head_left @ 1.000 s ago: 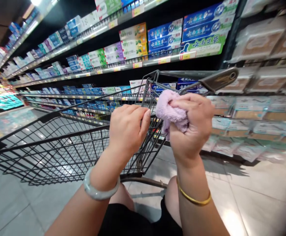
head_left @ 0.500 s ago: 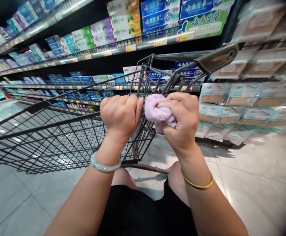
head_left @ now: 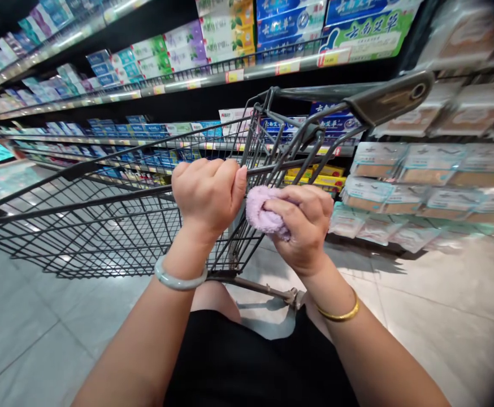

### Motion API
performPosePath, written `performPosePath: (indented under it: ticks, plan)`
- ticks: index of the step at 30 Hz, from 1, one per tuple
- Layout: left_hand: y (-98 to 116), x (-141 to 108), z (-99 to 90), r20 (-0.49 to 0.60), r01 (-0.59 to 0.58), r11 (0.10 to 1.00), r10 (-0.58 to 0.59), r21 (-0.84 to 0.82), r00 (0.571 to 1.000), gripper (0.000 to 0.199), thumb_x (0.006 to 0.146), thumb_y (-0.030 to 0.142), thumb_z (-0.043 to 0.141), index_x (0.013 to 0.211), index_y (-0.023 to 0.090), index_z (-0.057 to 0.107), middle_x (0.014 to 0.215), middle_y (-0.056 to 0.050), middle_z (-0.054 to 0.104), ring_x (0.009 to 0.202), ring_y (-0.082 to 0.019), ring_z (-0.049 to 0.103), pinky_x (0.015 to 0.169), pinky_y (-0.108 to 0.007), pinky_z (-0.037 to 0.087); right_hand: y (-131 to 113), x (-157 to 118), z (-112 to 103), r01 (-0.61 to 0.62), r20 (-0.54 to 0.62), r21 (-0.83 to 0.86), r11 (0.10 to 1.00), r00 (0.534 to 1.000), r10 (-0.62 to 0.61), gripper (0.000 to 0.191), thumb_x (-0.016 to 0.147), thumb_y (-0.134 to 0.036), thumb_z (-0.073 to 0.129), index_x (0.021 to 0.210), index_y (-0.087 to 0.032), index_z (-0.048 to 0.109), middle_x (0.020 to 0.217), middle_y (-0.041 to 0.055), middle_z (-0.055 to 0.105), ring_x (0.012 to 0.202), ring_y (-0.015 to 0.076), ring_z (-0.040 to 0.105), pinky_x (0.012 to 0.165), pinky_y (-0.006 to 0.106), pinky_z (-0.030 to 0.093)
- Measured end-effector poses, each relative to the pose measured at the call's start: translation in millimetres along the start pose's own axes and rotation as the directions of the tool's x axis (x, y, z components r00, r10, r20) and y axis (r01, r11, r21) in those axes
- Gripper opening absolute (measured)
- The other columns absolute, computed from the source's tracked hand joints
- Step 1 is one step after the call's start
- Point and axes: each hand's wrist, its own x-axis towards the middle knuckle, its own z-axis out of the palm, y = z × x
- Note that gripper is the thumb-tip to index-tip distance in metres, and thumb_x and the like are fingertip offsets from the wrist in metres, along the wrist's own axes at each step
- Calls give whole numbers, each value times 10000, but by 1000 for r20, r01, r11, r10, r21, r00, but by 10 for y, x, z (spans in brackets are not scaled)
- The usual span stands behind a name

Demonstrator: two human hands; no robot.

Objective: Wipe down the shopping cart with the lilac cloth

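My left hand (head_left: 208, 195) is closed around the top side rail of a dark wire shopping cart (head_left: 115, 226). Bunched in the closed fingers of my right hand (head_left: 308, 223) is a fluffy lilac cloth (head_left: 264, 213). The cloth sits just below the cart's rear top bar (head_left: 283, 166), beside the wire end of the basket. Whether it touches the wires I cannot tell. The grey cart handle (head_left: 393, 100) extends to the upper right, beyond my right hand. A pale bangle is on my left wrist, a gold one on my right.
Shelves (head_left: 137, 93) of boxed toothpaste-like goods run along behind the cart. Hanging packs (head_left: 429, 164) fill a rack on the right. The cart's lower frame bar (head_left: 264, 288) crosses near my knees above the grey tiled floor (head_left: 437, 328).
My right hand has moved down and slightly left with the cloth, exposing the rear top bar above it. My left hand keeps its grip on the cart. The view has shifted slightly.
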Motion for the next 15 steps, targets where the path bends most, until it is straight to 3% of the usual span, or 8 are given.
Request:
performPosePath:
  ticks: [2, 9, 15]
  plan:
    - [-13, -7, -7, -4, 4, 1000, -4, -3, 1000, 400, 1042, 400, 374, 716, 221, 523, 669, -26, 627, 696, -212, 550, 696, -404, 213, -20, -35, 32, -1, 4, 0, 1000, 1000, 1, 200, 889, -244, 684, 1082, -289, 708, 1122, 36, 714, 1112, 245, 588, 967, 419, 443]
    - [-83, -4, -51, 24, 6, 999, -5, -33, 1000, 372, 1029, 381, 411, 704, 229, 511, 675, -23, 643, 687, -214, 546, 703, -408, 249, -170, -205, 265, 172, 143, -64, 983, 976, -162, 155, 938, -256, 606, 1032, -266, 728, 1074, 11, 766, 1061, 214, 582, 952, 404, 369]
    - [-149, -18, -100, 52, 19, 998, -16, -62, 999, 364, 1026, 383, 435, 707, 231, 524, 677, -15, 655, 687, -209, 554, 696, -412, 253, -145, 13, 121, 272, 232, -83, 959, 941, -247, 181, 962, -181, 593, 1038, -270, 730, 1070, -4, 772, 1063, 186, 580, 966, 373, 354]
